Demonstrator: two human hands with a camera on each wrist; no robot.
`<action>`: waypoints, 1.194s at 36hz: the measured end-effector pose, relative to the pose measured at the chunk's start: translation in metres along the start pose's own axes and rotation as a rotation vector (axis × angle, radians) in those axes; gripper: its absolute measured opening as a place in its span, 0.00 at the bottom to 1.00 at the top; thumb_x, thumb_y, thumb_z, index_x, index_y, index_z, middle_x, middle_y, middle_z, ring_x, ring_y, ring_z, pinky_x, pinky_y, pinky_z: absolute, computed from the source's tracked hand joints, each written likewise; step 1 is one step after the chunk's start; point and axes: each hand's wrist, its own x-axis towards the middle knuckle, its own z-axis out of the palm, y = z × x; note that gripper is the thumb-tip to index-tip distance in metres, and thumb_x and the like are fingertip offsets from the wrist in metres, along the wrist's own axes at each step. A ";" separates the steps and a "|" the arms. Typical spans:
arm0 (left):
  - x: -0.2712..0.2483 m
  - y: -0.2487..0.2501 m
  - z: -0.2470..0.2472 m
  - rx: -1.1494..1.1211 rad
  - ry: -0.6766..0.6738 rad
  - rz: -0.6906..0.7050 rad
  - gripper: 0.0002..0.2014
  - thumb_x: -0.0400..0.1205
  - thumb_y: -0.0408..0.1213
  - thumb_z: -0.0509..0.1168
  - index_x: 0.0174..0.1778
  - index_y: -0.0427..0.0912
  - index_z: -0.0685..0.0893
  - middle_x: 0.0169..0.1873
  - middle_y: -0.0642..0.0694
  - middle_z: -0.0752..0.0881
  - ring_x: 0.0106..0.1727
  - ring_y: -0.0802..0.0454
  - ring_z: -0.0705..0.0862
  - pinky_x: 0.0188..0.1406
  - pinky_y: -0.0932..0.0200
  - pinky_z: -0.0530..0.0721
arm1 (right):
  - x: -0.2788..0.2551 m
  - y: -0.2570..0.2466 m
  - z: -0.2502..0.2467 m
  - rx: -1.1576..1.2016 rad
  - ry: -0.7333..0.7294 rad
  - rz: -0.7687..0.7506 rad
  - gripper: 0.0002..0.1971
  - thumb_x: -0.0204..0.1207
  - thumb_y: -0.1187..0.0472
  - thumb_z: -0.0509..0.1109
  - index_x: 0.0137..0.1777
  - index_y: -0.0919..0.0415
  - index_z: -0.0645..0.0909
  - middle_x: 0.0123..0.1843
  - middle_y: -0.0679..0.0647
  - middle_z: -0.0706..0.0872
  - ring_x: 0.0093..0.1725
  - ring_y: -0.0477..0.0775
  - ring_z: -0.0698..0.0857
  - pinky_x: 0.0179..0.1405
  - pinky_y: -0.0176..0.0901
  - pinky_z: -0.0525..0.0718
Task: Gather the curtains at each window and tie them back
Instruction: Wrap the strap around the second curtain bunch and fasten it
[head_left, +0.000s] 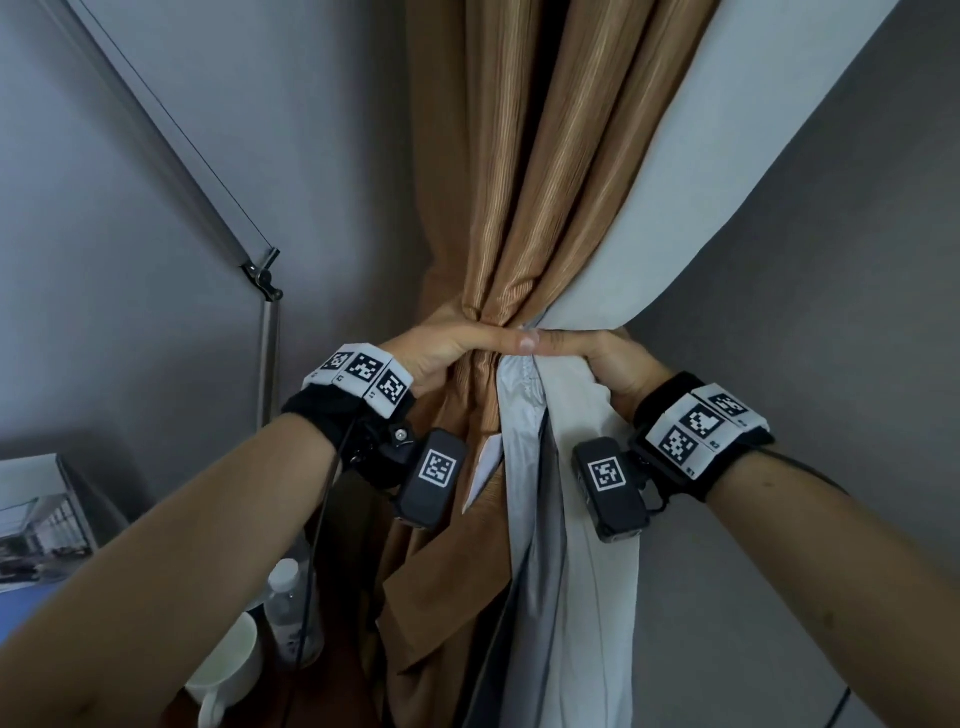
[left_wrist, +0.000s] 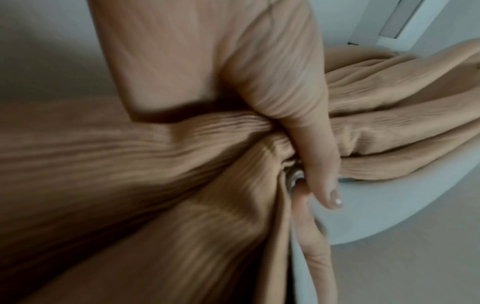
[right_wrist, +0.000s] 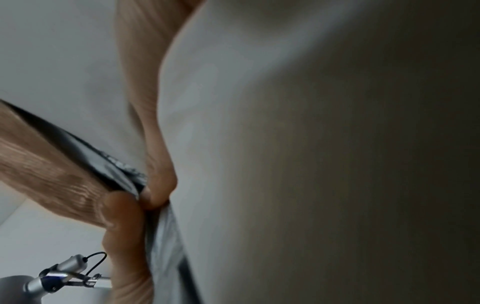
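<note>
A brown ribbed curtain (head_left: 524, 171) with a pale grey lining (head_left: 670, 208) hangs in the corner, bunched into a narrow waist at mid height. My left hand (head_left: 462, 348) grips that waist from the left, its thumb lying across the front. From the right, my right hand (head_left: 584, 351) grips the lining side, and the two thumbs meet tip to tip. In the left wrist view the thumb (left_wrist: 320, 164) presses the brown folds (left_wrist: 182, 144) against the grey lining (left_wrist: 376, 205). The right wrist view shows fingertips (right_wrist: 158, 185) pinching the lining (right_wrist: 259, 133). No tie-back is visible.
A silver lamp arm (head_left: 171, 171) with a hinge (head_left: 265, 278) slants along the left wall. Below my left forearm stand a clear plastic bottle (head_left: 291, 613) and a white mug (head_left: 228, 670). A framed picture (head_left: 36, 514) leans at far left. Grey wall lies on both sides.
</note>
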 end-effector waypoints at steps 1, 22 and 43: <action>0.000 0.002 0.002 0.010 -0.010 0.018 0.29 0.58 0.32 0.82 0.56 0.38 0.87 0.49 0.49 0.93 0.56 0.55 0.90 0.65 0.56 0.83 | -0.001 0.000 -0.001 -0.004 0.001 0.004 0.10 0.70 0.73 0.75 0.52 0.66 0.87 0.42 0.49 0.93 0.43 0.44 0.91 0.38 0.30 0.86; 0.008 -0.009 0.004 0.073 0.236 0.070 0.48 0.54 0.54 0.87 0.69 0.40 0.79 0.63 0.46 0.87 0.66 0.51 0.86 0.70 0.53 0.82 | 0.003 -0.001 -0.003 -0.011 0.051 0.085 0.10 0.72 0.68 0.74 0.53 0.66 0.85 0.41 0.47 0.89 0.31 0.32 0.88 0.25 0.19 0.78; 0.004 -0.009 0.013 -0.050 0.020 -0.042 0.35 0.57 0.40 0.83 0.62 0.35 0.86 0.53 0.45 0.93 0.61 0.51 0.89 0.71 0.52 0.80 | 0.007 0.002 -0.017 -0.085 -0.026 0.084 0.09 0.69 0.66 0.76 0.50 0.62 0.88 0.38 0.44 0.93 0.40 0.37 0.91 0.33 0.23 0.82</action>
